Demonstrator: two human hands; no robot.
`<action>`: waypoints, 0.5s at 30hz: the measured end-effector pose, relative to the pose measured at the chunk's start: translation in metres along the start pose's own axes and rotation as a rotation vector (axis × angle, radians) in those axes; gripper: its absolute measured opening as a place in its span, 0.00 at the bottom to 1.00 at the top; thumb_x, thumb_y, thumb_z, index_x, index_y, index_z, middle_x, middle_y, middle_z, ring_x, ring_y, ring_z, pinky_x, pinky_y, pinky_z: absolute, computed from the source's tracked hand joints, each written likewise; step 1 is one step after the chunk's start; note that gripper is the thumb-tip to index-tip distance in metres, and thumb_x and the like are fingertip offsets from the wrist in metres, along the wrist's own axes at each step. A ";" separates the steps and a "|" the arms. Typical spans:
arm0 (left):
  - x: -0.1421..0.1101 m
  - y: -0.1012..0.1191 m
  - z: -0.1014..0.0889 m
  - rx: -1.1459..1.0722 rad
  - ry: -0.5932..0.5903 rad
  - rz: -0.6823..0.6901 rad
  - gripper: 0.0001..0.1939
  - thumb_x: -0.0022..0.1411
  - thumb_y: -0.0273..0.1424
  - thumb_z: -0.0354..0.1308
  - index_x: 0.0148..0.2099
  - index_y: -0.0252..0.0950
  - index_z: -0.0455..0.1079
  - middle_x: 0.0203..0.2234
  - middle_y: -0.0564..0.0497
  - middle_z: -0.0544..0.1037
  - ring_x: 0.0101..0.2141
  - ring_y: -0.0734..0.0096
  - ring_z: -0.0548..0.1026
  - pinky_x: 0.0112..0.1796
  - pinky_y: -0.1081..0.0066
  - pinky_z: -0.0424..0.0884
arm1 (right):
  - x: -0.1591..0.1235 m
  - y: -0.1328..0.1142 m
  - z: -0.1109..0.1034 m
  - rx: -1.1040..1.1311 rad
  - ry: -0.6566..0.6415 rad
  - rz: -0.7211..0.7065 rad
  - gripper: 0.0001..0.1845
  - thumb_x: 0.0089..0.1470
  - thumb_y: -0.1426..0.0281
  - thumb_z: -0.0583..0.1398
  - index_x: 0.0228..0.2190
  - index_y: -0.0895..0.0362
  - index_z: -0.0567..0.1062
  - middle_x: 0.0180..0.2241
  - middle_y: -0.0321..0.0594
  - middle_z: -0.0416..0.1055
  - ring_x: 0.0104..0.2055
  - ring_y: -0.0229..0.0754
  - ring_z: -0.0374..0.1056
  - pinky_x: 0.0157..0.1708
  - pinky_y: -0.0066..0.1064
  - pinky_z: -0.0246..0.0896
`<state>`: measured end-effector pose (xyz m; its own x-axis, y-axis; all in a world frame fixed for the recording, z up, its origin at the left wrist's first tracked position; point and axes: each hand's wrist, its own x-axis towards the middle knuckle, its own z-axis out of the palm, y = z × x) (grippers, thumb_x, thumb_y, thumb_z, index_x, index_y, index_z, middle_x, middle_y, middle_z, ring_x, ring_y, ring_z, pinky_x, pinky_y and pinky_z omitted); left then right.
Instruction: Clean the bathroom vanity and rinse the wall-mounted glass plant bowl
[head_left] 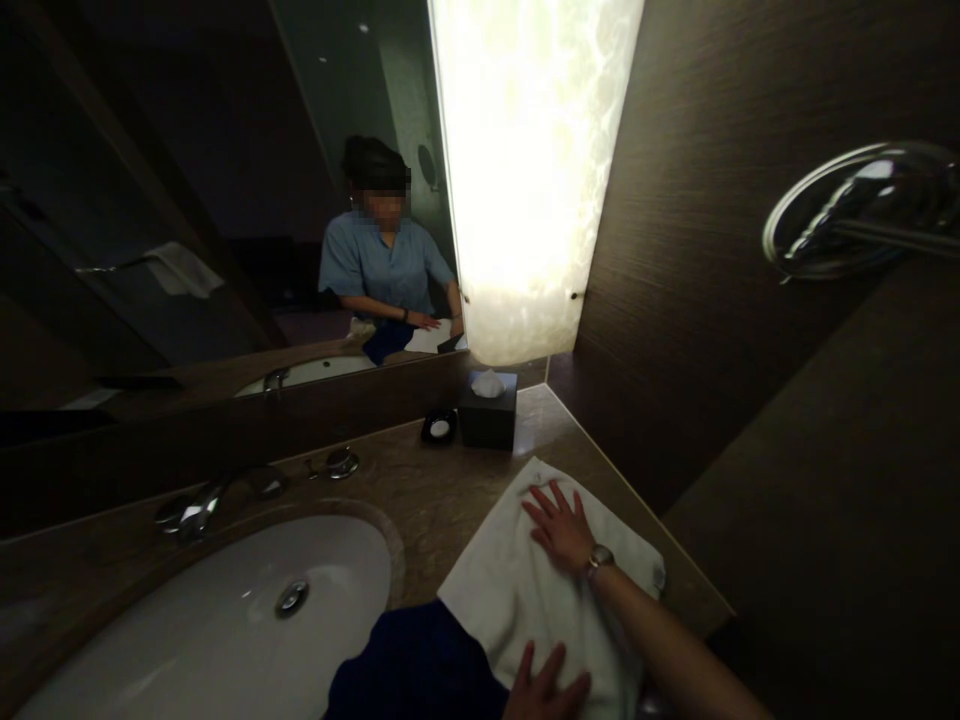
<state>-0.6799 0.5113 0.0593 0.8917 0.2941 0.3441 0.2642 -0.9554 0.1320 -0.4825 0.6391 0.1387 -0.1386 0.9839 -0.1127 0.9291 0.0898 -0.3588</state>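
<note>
A white towel [502, 570] lies spread on the stone counter to the right of the sink. My right hand [564, 530], with a watch at the wrist, rests on its upper part with fingers spread. At the bottom edge, partly cut off by the frame, my left hand [546, 685] lies on the towel's near part with fingers apart. Dark blue cloth [420, 665] sits against the towel's lower left edge and reaches over the sink rim.
A white oval sink [341, 565] with a faucet [202, 510] is on the left. A tissue box [487, 412] and a small black dish [439, 427] stand by the mirror [225, 200]. A lit panel [532, 180] and round chrome fixture [847, 210] are above.
</note>
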 end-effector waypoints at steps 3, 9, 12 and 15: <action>0.004 -0.002 0.000 -0.198 -0.221 -0.157 0.22 0.62 0.37 0.62 0.58 0.53 0.68 0.53 0.57 0.75 0.55 0.47 0.72 0.49 0.43 0.76 | 0.049 0.002 -0.010 0.018 0.006 0.079 0.26 0.62 0.60 0.53 0.61 0.40 0.62 0.70 0.30 0.48 0.72 0.58 0.34 0.63 0.71 0.30; 0.027 -0.049 -0.091 -0.319 -0.249 -0.687 0.26 0.62 0.31 0.57 0.62 0.46 0.66 0.61 0.50 0.70 0.61 0.53 0.65 0.60 0.50 0.64 | -0.012 0.086 -0.026 -0.042 0.204 0.285 0.25 0.63 0.70 0.47 0.58 0.65 0.68 0.61 0.56 0.62 0.62 0.52 0.58 0.63 0.45 0.53; 0.027 -0.094 -0.125 -0.088 -0.167 -1.063 0.28 0.63 0.27 0.51 0.65 0.29 0.61 0.62 0.37 0.65 0.62 0.46 0.60 0.60 0.48 0.58 | -0.073 0.122 -0.014 -0.179 0.289 0.413 0.21 0.62 0.71 0.50 0.51 0.68 0.72 0.55 0.60 0.67 0.56 0.55 0.64 0.55 0.44 0.61; 0.024 -0.128 -0.134 -0.105 -0.199 -1.205 0.21 0.61 0.30 0.55 0.53 0.23 0.70 0.55 0.31 0.69 0.58 0.35 0.61 0.56 0.42 0.57 | -0.094 0.123 -0.017 -0.174 0.239 0.482 0.13 0.59 0.70 0.52 0.39 0.63 0.75 0.46 0.56 0.72 0.48 0.54 0.68 0.46 0.41 0.63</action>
<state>-0.7416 0.6442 0.1754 0.1405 0.9703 -0.1967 0.9364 -0.0657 0.3447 -0.3494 0.5606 0.1214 0.3778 0.9259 -0.0060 0.9139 -0.3739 -0.1581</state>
